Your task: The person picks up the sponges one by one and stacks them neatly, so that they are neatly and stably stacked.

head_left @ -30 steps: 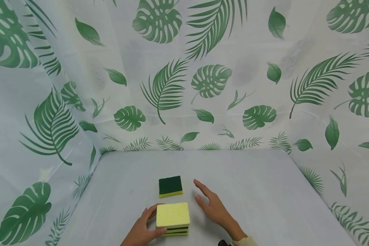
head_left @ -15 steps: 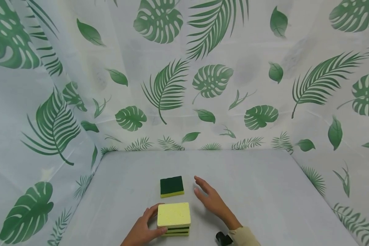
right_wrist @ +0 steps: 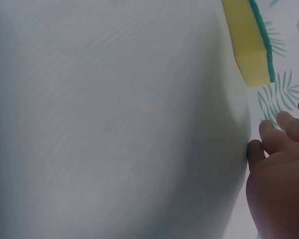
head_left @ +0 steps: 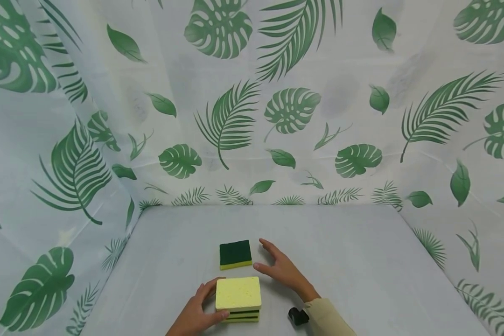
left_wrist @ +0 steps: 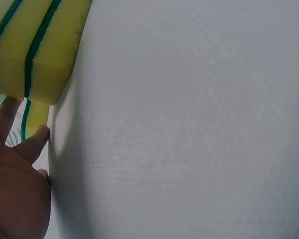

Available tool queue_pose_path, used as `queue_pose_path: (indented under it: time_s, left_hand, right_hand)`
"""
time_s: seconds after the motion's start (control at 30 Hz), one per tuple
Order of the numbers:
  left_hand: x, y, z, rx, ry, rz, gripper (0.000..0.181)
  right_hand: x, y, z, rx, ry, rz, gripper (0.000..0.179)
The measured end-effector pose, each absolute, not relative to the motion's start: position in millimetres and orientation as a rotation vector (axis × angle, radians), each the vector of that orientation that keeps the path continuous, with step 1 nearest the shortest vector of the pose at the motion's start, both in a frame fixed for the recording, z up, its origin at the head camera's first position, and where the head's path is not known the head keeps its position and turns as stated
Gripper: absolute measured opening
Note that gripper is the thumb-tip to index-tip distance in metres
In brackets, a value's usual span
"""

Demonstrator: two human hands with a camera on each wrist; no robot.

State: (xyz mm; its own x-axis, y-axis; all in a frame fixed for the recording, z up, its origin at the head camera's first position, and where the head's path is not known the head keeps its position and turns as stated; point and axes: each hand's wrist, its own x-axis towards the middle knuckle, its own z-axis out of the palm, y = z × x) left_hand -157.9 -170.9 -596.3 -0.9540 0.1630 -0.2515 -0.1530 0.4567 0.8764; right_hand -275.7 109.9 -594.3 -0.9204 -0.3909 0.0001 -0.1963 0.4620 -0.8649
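A stack of yellow scouring sponges (head_left: 238, 294), with thin dark green layers between them, stands near the front of the table with a yellow face on top. My left hand (head_left: 196, 310) holds its left side, thumb at the front and fingers toward the back; the left wrist view shows fingers against the stacked sponges (left_wrist: 52, 55). Behind the stack lies a single sponge (head_left: 235, 253), dark green side up. To its right, my right hand (head_left: 283, 270) has its fingers extended, apart from the sponge. In the right wrist view that sponge (right_wrist: 249, 45) is beyond the fingertips (right_wrist: 284, 119).
A white cloth covers the table (head_left: 361, 270). White sheets with green leaf prints form the back wall (head_left: 243, 116) and both sides. A small black device (head_left: 298, 316) is at the right wrist, beside the beige sleeve (head_left: 325, 317).
My right hand has moved left, closer to the single sponge, and its black wrist device has come further into view. My left hand and the stack keep their places.
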Motion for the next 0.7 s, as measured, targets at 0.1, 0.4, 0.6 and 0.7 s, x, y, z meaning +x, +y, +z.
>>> queue_pose_path:
  time_s: [0.1,0.4,0.6,0.7]
  left_hand:
    - [-157,-171,-596,-0.003,2.411,1.490,0.092]
    - [-158,-174,-599,0.013,2.398,1.505,0.090]
    - [-158,-175,-602,0.063,2.378,1.531,0.088]
    - [-159,-175,-602,0.060,2.376,1.523,0.088]
  right_hand:
    - [-280,105,-595,-0.531,2.508,-1.425,0.091]
    - [-291,91,-600,-0.607,2.522,-1.369,0.096]
    - [-296,87,-601,-0.619,2.507,-1.360,0.095]
    - [-297,85,-600,-0.627,2.501,-1.356,0.096]
